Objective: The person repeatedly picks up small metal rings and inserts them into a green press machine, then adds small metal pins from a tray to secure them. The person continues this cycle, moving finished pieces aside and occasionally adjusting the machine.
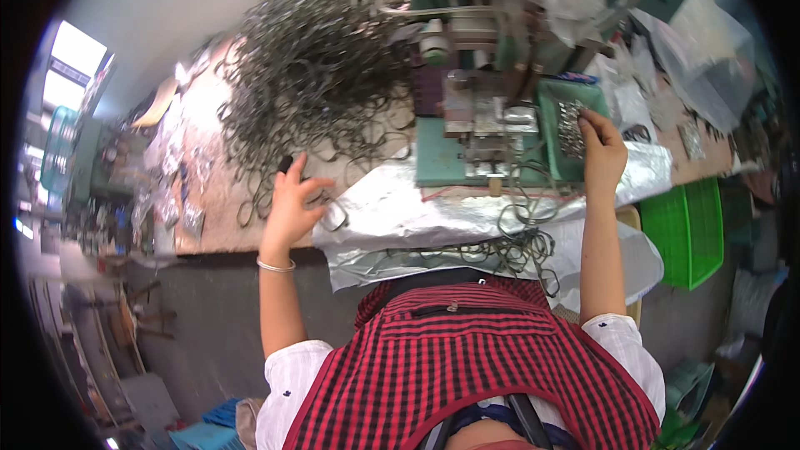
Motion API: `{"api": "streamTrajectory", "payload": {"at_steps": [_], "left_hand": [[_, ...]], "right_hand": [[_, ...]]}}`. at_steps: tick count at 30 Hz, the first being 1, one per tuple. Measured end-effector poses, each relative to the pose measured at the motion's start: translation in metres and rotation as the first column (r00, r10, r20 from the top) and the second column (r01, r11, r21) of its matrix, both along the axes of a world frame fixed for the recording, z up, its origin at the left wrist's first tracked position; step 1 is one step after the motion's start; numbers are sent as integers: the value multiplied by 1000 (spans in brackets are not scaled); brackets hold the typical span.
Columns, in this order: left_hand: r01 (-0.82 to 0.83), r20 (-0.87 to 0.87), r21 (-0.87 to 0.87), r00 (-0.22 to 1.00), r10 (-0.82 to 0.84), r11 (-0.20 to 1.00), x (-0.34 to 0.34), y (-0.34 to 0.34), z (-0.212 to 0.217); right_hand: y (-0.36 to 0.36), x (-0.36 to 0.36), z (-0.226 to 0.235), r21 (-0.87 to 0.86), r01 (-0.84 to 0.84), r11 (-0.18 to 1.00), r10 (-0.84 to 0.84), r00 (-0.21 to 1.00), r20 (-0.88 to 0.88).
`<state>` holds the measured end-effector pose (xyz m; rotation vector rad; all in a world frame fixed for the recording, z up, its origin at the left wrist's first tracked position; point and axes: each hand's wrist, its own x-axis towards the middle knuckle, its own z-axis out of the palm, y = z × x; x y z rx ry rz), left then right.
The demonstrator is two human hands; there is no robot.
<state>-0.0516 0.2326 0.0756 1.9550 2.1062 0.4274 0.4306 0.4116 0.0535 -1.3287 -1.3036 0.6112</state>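
Checked apron nearest, left hand fingers spread over wire loops, right hand fingers in green tray, cluttered workbench.

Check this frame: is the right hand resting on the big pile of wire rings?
No, the right hand reaches into the small green tray of metal pieces, while the wire ring pile lies near the left hand.

Left hand raised, fingers spread; right hand extended, fingers curled.
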Motion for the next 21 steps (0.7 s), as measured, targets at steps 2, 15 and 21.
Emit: {"api": "streamTrajectory", "payload": {"at_steps": [2,15,21], "left_hand": [[-17,25,58,1000,15,998,-1,13,-44],[-423,783,438,614,-105,793,103,109,-18],[-387,850,525,288,-441,759,139,98,39]], "right_hand": [[-23,17,-2,3,67,998,-67,997,-40],[-8,-78,87,57,-365,929,370,917,-148],[-17,-87,86,17,-321,947,318,931,-181]]}}
